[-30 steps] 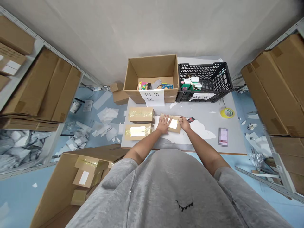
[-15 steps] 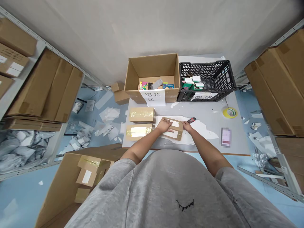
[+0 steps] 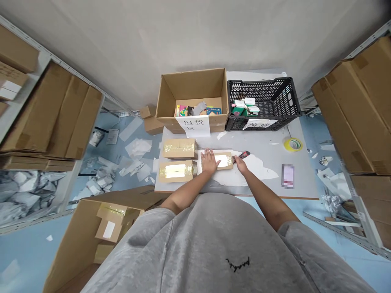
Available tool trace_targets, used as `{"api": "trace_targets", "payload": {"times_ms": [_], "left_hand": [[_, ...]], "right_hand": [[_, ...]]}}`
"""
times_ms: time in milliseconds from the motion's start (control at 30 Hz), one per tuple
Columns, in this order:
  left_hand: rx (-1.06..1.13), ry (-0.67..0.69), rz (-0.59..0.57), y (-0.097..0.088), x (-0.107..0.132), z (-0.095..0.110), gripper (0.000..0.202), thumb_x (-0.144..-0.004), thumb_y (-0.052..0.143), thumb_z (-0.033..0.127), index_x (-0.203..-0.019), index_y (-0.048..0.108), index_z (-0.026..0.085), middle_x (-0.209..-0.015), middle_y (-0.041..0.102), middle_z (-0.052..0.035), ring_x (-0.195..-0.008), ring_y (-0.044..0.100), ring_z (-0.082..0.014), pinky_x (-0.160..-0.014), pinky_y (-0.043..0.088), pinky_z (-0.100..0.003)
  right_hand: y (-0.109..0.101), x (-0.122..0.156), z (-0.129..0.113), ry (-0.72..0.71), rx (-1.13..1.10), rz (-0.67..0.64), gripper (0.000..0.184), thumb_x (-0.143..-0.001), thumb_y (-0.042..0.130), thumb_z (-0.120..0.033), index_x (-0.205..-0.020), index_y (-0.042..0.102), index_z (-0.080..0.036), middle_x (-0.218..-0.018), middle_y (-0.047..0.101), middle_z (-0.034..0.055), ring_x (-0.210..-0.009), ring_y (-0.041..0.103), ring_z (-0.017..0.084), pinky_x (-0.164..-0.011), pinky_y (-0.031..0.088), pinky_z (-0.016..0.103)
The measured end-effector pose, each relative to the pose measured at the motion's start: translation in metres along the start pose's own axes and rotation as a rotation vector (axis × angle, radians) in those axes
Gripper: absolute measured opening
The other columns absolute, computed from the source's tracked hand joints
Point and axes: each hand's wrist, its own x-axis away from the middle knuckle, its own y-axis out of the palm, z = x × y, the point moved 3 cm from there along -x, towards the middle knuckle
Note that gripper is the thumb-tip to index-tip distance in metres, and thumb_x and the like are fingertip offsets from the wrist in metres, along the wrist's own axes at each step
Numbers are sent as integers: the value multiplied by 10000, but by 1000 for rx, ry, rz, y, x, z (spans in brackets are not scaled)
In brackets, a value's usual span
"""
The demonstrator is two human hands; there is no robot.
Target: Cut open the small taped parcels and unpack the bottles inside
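A small cardboard box (image 3: 228,160) with a white label and clear tape lies in front of me on the table. My left hand (image 3: 209,162) rests flat on its left part, fingers spread, covering that end. At the box's right end is my right hand (image 3: 241,164), its fingers curled against the edge; the fingertips are small and partly hidden. A red and black box cutter (image 3: 244,155) lies just beyond the right hand, partly hidden by it. White paper (image 3: 259,171) is spread beneath the box.
Two taped boxes, a rear one (image 3: 179,148) and a front one (image 3: 175,171), sit left. Behind stand an open carton (image 3: 192,75) with books and a black crate (image 3: 276,122). A tape roll (image 3: 292,144) lies right. A large carton (image 3: 69,244) stands lower left.
The small box has turned from a slant to nearly level and now shows one label on top. My left hand has shifted to lie flat on it; my right hand stays at its right end.
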Motion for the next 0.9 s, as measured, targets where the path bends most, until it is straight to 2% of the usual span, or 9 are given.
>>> {"api": "trace_targets", "payload": {"times_ms": [67,167,233,400,567,633,767,833,900], "left_hand": [[1,-111,-9,5,16,-2,1057,-957,438,731,-1652,163,-17,-1708,134,-293,-1612,11,-421,-1286,47,-634],[13,-260,-39,13,33,-5,1213,-881,498,812,-1643,119,-51,-1693,89,-344,-1595,18,-480,-1265,127,-658],[41,-308,-55,17,38,-8,1257,-851,511,844,-1649,101,-37,-1694,68,-347,-1589,81,-486,-1259,199,-629],[130,-266,-45,21,27,-14,1282,-847,529,840,-1647,51,-41,-1697,24,-347,-1584,174,-452,-1264,275,-521],[223,-213,-6,17,10,-18,1330,-814,626,806,-1645,4,-25,-1709,54,-317,-1607,114,-410,-1288,246,-495],[264,-225,16,16,10,-17,1328,-810,648,790,-1646,-4,-9,-1715,64,-300,-1615,100,-384,-1295,237,-486],[365,-346,109,17,24,-12,1190,-871,624,725,-1646,56,23,-1716,100,-287,-1608,162,-367,-1282,274,-470],[433,-428,148,20,33,-10,1032,-941,575,641,-1644,109,48,-1692,223,-275,-1590,234,-353,-1273,296,-456],[513,-489,153,23,39,-10,858,-1003,505,541,-1643,159,86,-1636,364,-247,-1555,327,-324,-1253,334,-431]], "right_hand": [[-10,-4,7,-72,306,45,512,-1065,278,-324,-1422,628,-214,-1526,575,90,-1440,477,225,-1213,349,388],[-15,-12,16,-174,741,-40,560,-960,444,-133,-1508,545,-185,-1624,457,112,-1521,343,269,-1219,321,410],[-15,-17,19,-207,924,-87,591,-926,472,-87,-1502,544,-197,-1613,460,118,-1517,321,293,-1206,316,435],[-13,-27,18,-229,1117,-90,415,-961,447,-116,-1313,655,-185,-1414,590,180,-1367,438,340,-1178,273,522],[-26,-23,25,-288,1078,-82,319,-962,472,-132,-1230,641,-173,-1364,622,188,-1363,453,327,-1188,252,504],[-38,-19,28,-253,1003,-68,247,-988,490,-209,-1191,624,-171,-1252,679,189,-1279,536,316,-1171,283,494],[-64,-4,24,-99,630,58,289,-1027,460,-430,-1184,584,-222,-1054,743,108,-919,683,258,-912,480,385],[-74,5,11,-109,410,149,354,-1027,428,-501,-1214,581,-243,-1011,750,71,-779,690,222,-781,496,325],[-76,13,-9,-174,269,174,409,-1026,403,-538,-1229,597,-240,-932,749,51,-671,675,197,-714,495,297]]}}
